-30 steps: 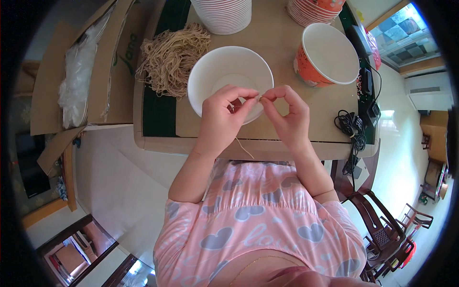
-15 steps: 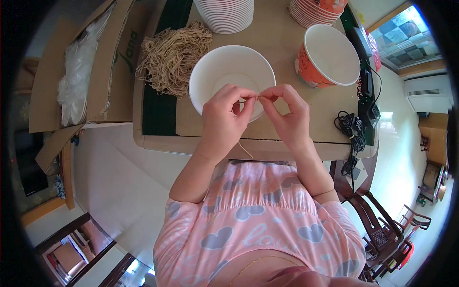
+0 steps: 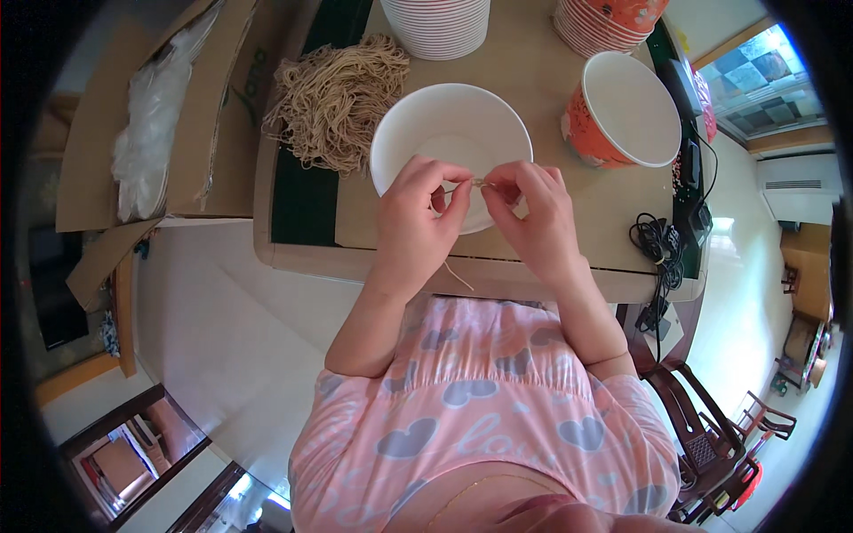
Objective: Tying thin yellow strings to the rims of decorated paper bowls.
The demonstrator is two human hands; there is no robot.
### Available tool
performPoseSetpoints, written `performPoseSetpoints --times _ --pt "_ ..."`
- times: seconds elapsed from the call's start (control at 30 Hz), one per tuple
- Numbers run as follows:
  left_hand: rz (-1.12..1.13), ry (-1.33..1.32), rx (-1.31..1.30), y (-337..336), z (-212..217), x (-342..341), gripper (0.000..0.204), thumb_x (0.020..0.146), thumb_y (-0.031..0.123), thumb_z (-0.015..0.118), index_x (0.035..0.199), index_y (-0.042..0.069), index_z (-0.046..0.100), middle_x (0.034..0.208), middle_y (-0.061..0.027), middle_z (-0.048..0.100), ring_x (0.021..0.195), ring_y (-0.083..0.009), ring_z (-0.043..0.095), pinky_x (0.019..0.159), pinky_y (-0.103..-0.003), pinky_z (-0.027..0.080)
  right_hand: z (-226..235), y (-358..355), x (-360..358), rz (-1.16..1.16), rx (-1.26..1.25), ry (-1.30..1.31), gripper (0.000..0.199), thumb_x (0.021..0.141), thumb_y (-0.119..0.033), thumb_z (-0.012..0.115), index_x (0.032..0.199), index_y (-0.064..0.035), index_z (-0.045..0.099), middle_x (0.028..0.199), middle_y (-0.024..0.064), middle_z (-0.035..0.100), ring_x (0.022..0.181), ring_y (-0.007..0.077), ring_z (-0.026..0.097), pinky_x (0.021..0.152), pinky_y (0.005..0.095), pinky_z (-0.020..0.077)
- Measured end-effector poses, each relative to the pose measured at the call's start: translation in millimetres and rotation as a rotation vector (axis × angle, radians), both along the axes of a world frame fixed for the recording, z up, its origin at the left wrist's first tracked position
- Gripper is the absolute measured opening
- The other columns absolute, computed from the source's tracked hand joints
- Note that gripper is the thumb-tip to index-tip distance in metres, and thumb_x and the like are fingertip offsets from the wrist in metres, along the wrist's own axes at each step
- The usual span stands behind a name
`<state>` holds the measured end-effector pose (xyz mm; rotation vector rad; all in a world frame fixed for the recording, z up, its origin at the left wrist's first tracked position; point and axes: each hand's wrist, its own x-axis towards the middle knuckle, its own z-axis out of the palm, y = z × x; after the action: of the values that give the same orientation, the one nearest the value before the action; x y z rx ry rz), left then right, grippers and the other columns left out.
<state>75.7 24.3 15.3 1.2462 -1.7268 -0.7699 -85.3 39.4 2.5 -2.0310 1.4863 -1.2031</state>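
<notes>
My left hand [image 3: 418, 222] and my right hand [image 3: 531, 218] meet over the near rim of a white paper bowl [image 3: 444, 124] on the table. Both pinch one thin tan string [image 3: 478, 183] stretched between the fingertips. A loose end of the string [image 3: 458, 277] hangs down below my left hand. A heap of the same tan strings [image 3: 342, 98] lies just left of the bowl, partly on a dark green mat [image 3: 306, 191].
An orange paper cup with a white inside [image 3: 617, 111] stands right of the bowl. Stacks of white bowls [image 3: 440, 22] and orange cups [image 3: 604, 22] are at the back. An open cardboard box with plastic bags [image 3: 155, 115] sits left. Black cables [image 3: 657, 244] lie at the table's right edge.
Both hands stay together over the bowl's near rim, fingertips shifting slightly on the string. The view has moved a little.
</notes>
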Motion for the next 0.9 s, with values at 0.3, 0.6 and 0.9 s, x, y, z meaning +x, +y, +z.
performPoseSetpoints --times 0.3,0.6,0.9 --pt "-0.036 -0.016 -0.005 -0.4 -1.6 2.0 0.012 0.08 0.002 0.068 0.091 0.006 0.063 0.085 -0.0045 0.06 0.057 -0.0144 0.053 0.054 -0.027 0.045 -2.0 1.5 3.8 -0.032 0.007 -0.004 0.013 0.078 -0.002 0.071 0.088 -0.0064 0.063 0.074 0.0012 0.061 0.064 0.0153 0.057 0.074 0.0294 0.0417" --pt "-0.064 0.002 0.015 0.3 -1.0 0.9 0.011 0.08 0.001 0.068 0.089 0.005 0.062 0.084 -0.0048 0.059 0.057 -0.0145 0.053 0.053 -0.028 0.045 -2.0 5.0 4.3 -0.065 0.028 0.009 0.01 0.08 -0.007 0.071 0.086 -0.0085 0.064 0.065 -0.0005 0.057 0.058 0.014 0.054 0.07 0.0294 0.0377" --pt "-0.086 0.003 0.028 1.2 -1.1 1.3 0.012 0.079 -0.001 0.068 0.088 0.005 0.061 0.081 -0.005 0.058 0.055 -0.0147 0.051 0.053 -0.028 0.044 -2.7 6.9 1.5 -0.066 0.004 -0.007 0.009 0.08 -0.009 0.071 0.084 -0.0106 0.063 0.063 -0.0008 0.055 0.058 0.0139 0.054 0.069 0.0309 0.0369"
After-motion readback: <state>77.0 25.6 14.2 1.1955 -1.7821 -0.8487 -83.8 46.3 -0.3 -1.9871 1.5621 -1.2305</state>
